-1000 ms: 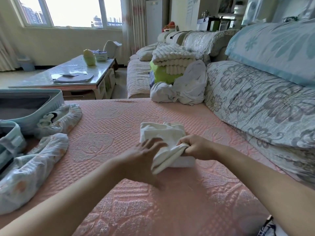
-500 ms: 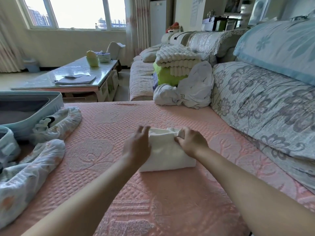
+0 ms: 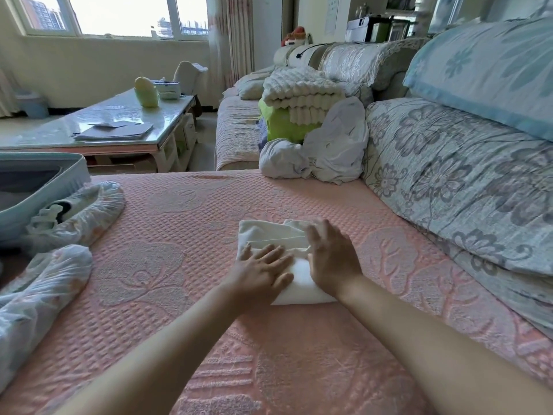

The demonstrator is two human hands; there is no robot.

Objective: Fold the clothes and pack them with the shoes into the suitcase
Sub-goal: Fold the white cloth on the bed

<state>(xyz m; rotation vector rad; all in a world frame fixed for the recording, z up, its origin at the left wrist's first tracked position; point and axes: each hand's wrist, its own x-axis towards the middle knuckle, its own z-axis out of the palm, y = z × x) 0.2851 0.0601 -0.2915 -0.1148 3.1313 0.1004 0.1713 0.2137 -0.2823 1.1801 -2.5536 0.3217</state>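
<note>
**Item:** The folded white garment (image 3: pixel 269 235) lies in the centre of the frame on the pink quilted cover (image 3: pixel 167 241). It has been brought to a compact rectangle. A looser layer shows along its far edge.

**Grip:** The left hand (image 3: pixel 263 269) lies palm down on the near left part of the garment, fingers straight and spread. The right hand (image 3: pixel 330 259) lies palm down on its right part, fingers extended. Neither grip is closed round anything; both press flat on the cloth.

**Handling (assessed):**
- The cloth is soft, light and limp, and not fragile.
- The textured cover should keep it from sliding.
- The fold would likely fall open if raised by one corner.
- Advised hold: fingers slid under two opposite edges, thumbs on top, with the bundle carried flat.

**Surroundings:**
- The open suitcase (image 3: pixel 54 193) stands at the left edge of the frame, well apart from the garment.
- A covered shoe (image 3: pixel 86 214) lies just beside it, apparently against its wall.
- A second covered bundle (image 3: pixel 45 283), probably the other shoe, lies at lower left.
- Both sit across the likely route leftward to the suitcase, so the garment would need lifting over them.
- Unfolded white clothes (image 3: pixel 326 151) are heaped at upper centre against the floral cushions (image 3: pixel 454 181). They are judged to be awaiting folding.
- Stacked blankets (image 3: pixel 302 94) sit behind that heap.
- A glass-topped desk (image 3: pixel 119 115) at upper left plays no part.
</note>
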